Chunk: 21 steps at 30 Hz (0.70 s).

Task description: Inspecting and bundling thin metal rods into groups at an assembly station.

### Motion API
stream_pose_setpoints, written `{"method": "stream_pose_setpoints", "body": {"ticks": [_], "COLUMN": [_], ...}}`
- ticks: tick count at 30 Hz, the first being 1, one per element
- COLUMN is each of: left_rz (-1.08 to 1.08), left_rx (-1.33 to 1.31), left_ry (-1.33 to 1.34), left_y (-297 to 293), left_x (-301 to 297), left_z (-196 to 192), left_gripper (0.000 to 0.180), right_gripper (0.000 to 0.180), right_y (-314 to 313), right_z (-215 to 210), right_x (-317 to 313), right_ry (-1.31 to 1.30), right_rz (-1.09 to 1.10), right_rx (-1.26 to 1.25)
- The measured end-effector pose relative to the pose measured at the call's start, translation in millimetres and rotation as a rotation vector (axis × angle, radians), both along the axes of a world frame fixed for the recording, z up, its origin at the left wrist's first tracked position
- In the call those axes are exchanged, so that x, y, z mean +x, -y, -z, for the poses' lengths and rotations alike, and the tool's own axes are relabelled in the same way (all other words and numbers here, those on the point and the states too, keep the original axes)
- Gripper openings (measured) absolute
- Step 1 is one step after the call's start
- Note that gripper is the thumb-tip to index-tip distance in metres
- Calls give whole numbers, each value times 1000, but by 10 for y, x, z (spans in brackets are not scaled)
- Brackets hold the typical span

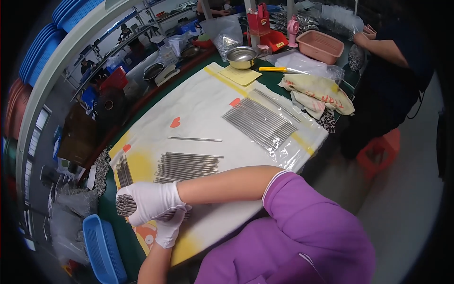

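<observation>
White gloves cover both hands, which are together at the near left of the cloth. My right hand (153,201) reaches across from the right and is wrapped around a thick bundle of thin metal rods (126,205), whose ends stick out to the left. Below it, my left hand (169,231) closes on the same bundle near its other end; its fingers are partly hidden. Just beyond the hands lies a row of loose metal rods (189,164), partly covered by my right forearm. A single rod (195,139) lies apart, farther off. More rods (124,171) lie behind my right hand.
Rods on clear plastic (260,124) lie at the right of the white and yellow cloth (151,135). Beyond are a metal bowl (241,56), a yellow-handled knife (273,69) and a pink basin (320,46). A blue basket (101,248) stands lower left. Another person (392,71) works at right.
</observation>
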<state>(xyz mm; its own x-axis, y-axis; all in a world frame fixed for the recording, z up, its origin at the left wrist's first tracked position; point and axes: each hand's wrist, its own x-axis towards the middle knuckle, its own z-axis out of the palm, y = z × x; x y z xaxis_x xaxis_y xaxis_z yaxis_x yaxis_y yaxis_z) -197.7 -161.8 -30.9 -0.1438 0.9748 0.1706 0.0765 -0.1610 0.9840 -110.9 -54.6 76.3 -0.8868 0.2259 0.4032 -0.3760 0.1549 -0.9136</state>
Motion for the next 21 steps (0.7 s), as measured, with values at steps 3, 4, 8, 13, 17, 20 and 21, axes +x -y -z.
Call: {"method": "stream_pose_setpoints", "body": {"ticks": [3,4,8,13,17,20,21], "left_rz": [-114,-126,-428,-145,189,469,534], "left_rx": [-22,-4,-60,273,633,778,851], "left_ry": [53,95,-449,-1326,-1680,-1641,-1570], "left_y": [-13,-22,-102,-360,-626,-858,-930], "left_x": [120,117,-416,-127,441,1038,1221], "left_z": [-94,-101,67,-815,-1248,-1322,-1299], "left_gripper": [10,10,16,21,26,21,20], "right_gripper": [20,27,32,59,68,54,47], "right_y": [34,12,-46,-116,37,359,406], "right_z": [50,43,-63,216,603,799,874], "right_x": [16,41,331,1293,2026,2228,2244], "right_ry": [-64,-110,-256,-5,72,-1,-76], "right_rz": [-25,-30,64,-197,-546,-615,-629], "right_rx": [-143,-283,-443,-696,-1156,-1324,-1367]}}
